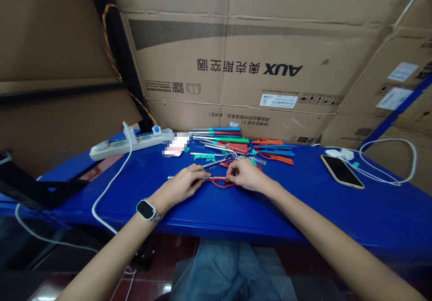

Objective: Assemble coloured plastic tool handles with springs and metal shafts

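Observation:
On the blue table (303, 211) lies a red-handled tool with a thin metal blade (219, 181). My left hand (184, 185), with a smartwatch (147, 210) on the wrist, is closed over the blade end. My right hand (245, 175) pinches the red handle part at its right end. Both hands rest on the table near its middle. Just behind them lie several similar tools with red, blue and green handles (236, 146), along with small teal pieces (205, 157) and small metal bits.
A white power strip (124, 144) with a plugged charger and white cable lies at the back left. A phone (341, 171) and a white cable loop (388, 166) lie at the right. Large cardboard boxes (249, 67) stand behind the table.

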`<state>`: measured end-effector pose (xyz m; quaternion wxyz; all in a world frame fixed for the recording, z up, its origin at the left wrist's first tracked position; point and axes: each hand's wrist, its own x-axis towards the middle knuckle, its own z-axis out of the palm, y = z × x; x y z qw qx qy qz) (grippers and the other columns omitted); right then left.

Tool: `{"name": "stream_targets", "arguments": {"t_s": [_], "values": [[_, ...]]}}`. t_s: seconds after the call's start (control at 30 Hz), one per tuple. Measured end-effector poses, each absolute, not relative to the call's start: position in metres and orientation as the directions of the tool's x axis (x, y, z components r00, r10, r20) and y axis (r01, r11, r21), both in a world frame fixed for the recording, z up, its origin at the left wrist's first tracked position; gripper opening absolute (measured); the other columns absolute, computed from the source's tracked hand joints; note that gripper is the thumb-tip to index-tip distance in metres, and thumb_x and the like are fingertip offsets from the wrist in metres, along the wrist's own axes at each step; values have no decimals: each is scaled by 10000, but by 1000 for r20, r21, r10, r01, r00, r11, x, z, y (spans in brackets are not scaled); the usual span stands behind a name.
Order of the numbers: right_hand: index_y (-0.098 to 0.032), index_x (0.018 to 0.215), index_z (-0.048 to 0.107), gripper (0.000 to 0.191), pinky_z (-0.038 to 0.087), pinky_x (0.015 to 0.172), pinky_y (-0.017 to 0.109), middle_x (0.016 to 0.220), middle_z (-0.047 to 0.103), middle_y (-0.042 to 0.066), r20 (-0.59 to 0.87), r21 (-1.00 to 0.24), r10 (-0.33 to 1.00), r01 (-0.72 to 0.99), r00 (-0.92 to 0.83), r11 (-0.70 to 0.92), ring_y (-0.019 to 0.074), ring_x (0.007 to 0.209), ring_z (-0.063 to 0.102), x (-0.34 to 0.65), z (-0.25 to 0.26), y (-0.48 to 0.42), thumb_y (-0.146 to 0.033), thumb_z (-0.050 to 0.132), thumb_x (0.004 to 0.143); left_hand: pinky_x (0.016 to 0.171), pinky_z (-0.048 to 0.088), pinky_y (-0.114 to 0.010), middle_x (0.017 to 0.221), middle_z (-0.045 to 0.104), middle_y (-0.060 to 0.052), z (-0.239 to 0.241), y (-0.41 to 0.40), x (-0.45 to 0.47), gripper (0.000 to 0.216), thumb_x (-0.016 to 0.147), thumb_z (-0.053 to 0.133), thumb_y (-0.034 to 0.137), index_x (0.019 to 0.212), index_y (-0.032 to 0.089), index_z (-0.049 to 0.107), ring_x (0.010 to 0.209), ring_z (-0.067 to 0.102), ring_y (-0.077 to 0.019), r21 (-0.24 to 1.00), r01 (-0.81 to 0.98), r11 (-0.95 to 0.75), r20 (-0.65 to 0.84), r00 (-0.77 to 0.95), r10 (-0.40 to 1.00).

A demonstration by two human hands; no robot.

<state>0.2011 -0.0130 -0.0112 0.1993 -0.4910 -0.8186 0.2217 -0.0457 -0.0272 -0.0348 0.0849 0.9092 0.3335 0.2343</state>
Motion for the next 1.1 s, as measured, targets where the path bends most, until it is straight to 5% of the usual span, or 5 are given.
{"name": "stream_targets", "arguments": {"t_s": [0.43,0.8,0.93,1.1], "values": [[-156,691,697,109,419,592,222,614,675,-8,122,-563,886,704,-448,434,110,537,576,202,-15,-11,-79,635,737,795,499,-351,968,613,-88,-26,-39,-42,358,1009,394,217,1215,216,687,882,576,-220,103,638,-763,335,700,631],[-146,821,679,111,422,622,221,761,660,15,241,-627,871,616,-428,477,106,624,571,213,-3,-16,-95,580,826,813,508,-317,976,605,-74,-34,-22,-40,343,1027,424,351,1048,218,740,905,604,-199,248,615,-749,363,658,660],[-148,910,679,110,437,701,250,927,655,54,320,-495,865,710,-387,501,137,756,586,232,3,-6,-120,602,836,833,508,-321,994,618,-75,-34,-15,-39,304,1012,447,329,1066,223,726,930,610,-209,263,610,-748,344,665,663],[-150,993,681,159,436,809,307,1011,663,95,235,-321,859,798,-455,510,211,940,602,244,1,6,-188,656,840,861,517,-349,1025,630,-87,-23,-14,-34,274,967,511,320,1130,208,700,947,622,-227,260,649,-715,269,662,699]]}}
